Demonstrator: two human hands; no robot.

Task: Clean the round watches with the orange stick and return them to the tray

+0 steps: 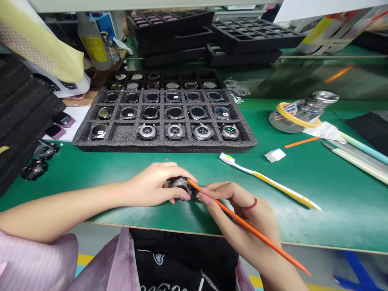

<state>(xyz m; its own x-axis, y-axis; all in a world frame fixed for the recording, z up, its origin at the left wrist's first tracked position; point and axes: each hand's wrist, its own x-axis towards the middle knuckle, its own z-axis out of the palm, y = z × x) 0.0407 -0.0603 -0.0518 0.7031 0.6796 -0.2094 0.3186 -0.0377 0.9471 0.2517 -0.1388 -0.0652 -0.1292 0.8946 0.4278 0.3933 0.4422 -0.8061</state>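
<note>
From my end, the left hand [150, 185] is clamped around a round watch body [181, 184], low over the green bench mat [333, 226] near its edge. The right hand [233, 212] pinches an orange pick [251, 226], tip right on the watch. A foam tray [163, 146] of watches sits just farther out.

The watch case [181, 184] is shiny metal (brushed-looking), the tray [165, 147] rough matt foam, the bench mat [342, 210] glossy.

A foam tray [163, 147] blocks the way ahead of the left hand [148, 186]; a toothbrush [266, 180] crowds the right hand [239, 214].
</note>
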